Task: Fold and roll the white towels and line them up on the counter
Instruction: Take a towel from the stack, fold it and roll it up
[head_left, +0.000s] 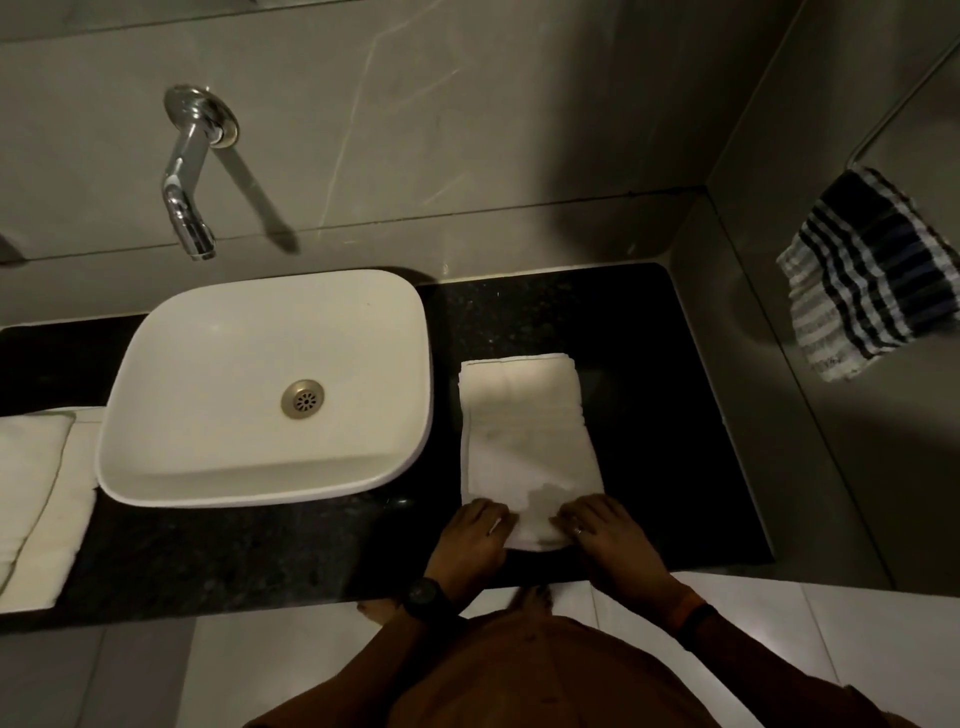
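Note:
A white towel (524, 441), folded into a long narrow strip, lies on the black counter (670, 415) to the right of the basin, running away from me. Its near end is curled up into a small roll. My left hand (475, 535) grips the left side of that roll and my right hand (608, 535) grips the right side, fingers curled over the cloth. A damp grey patch shows on the towel just beyond my fingers. More white towels (36, 499) lie flat on the counter at the far left, partly cut off by the frame.
A white basin (171, 332) stands in the middle of the counter under a chrome wall tap (189, 171). A dark striped cloth (872, 275) hangs on the right wall. The counter's front edge runs just behind my wrists; pale floor tiles lie below.

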